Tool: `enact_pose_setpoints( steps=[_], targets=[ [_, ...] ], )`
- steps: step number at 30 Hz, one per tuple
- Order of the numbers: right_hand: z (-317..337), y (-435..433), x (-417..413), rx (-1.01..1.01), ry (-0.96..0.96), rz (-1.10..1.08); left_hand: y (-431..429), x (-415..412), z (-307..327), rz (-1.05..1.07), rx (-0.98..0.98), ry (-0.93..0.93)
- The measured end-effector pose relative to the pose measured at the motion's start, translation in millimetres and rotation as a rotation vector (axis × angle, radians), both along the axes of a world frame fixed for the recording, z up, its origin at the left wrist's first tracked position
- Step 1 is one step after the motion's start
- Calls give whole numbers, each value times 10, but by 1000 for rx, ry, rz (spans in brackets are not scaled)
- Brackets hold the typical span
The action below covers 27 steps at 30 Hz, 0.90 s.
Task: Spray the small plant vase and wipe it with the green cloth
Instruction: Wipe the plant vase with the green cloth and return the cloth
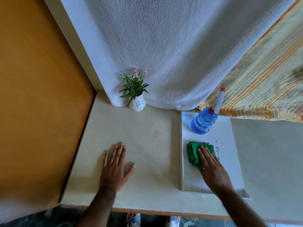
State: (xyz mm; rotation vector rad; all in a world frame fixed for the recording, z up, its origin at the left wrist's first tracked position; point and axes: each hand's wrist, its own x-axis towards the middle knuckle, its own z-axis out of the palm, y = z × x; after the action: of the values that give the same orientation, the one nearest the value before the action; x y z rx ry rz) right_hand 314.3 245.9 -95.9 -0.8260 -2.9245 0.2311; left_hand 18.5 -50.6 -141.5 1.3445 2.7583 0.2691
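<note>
Fingers of the right hand lie flat and spread on the folded green cloth, covering its near right part without gripping it; the cloth sits on a white tray whose near right corner is hidden by the forearm. Left hand rests palm down on the bare table, holding nothing. Well apart, the small plant vase stands against a white drape, its blue marking unreadable, while a blue spray bottle stands at the tray's far end.
</note>
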Motion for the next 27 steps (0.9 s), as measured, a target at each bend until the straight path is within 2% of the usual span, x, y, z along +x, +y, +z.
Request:
enact_pose_setpoints(
  steps=[6,10,12,19,22,27],
  targets=[
    [50,-28,-76,-48,1,-48,-12,2,-16,-5,-3,8],
    [179,-78,-187,-120,-6,-200,-22,1,-16,-7,-11,2],
    [278,-128,-294,-116,40,-210,-10,0,-10,-9,-14,-2],
    [638,-374,-1395,-70,251,151,-18,12,-9,-10,-14,-6],
    [734,-345,-2032,-15,273,333,38,39,13,8,-7,-7],
    [778,-303,-2843,57,257,469,6,10,31,22,-15,12]
  ],
)
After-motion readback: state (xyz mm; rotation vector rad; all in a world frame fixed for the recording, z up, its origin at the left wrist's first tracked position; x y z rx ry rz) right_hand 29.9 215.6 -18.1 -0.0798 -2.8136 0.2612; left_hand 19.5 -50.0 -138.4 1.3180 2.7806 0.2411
